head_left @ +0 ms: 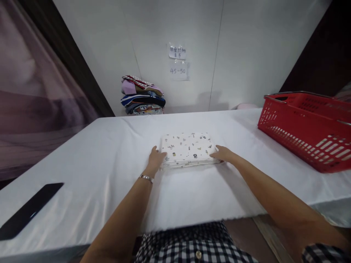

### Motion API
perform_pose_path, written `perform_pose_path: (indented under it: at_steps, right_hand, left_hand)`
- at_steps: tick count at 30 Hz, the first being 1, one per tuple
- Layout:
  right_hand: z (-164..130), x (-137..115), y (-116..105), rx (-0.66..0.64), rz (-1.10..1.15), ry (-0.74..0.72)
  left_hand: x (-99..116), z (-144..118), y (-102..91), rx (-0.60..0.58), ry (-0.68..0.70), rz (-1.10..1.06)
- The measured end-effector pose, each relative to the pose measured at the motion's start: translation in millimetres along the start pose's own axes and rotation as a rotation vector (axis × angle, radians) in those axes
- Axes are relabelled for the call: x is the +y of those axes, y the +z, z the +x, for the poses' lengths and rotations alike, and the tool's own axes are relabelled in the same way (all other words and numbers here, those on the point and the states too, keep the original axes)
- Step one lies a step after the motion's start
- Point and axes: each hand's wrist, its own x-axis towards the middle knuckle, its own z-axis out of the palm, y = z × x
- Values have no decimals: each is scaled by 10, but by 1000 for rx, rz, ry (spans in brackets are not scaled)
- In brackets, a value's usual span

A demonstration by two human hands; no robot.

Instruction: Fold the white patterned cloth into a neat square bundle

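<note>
A folded white cloth (pixel 189 148) with small printed plants and dots lies flat in front of me, its several layers showing along the near edge. At its left side, my left hand (pixel 157 159) grips the near corner, thumb on the top layer and the index finger out beside the edge. My right hand (pixel 222 153) holds the opposite side the same way, with the thumb on top near the right corner. The fingers under the cloth's edges are partly hidden. Beneath it is a table with a white cover (pixel 115 146).
To the right stands a red plastic basket (pixel 296 128) with metal handles. A dark flat slab-like object (pixel 31 210) lies at the left front. Behind the table rises a stack of folded fabrics (pixel 143 95) against the wall, near paper signs (pixel 178 70). A pinkish curtain (pixel 35 87) hangs at the left.
</note>
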Motion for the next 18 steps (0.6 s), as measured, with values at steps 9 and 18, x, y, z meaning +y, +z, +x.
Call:
perform_pose_path:
  at_steps: [9,18]
  right_hand:
    - [-205,-171,-34,-57,292,130]
    - [-392,4,216,114,379,35]
  left_hand:
    - [-107,-233,-54,-65,103,73]
    - [-238,-293,-110,18,325,296]
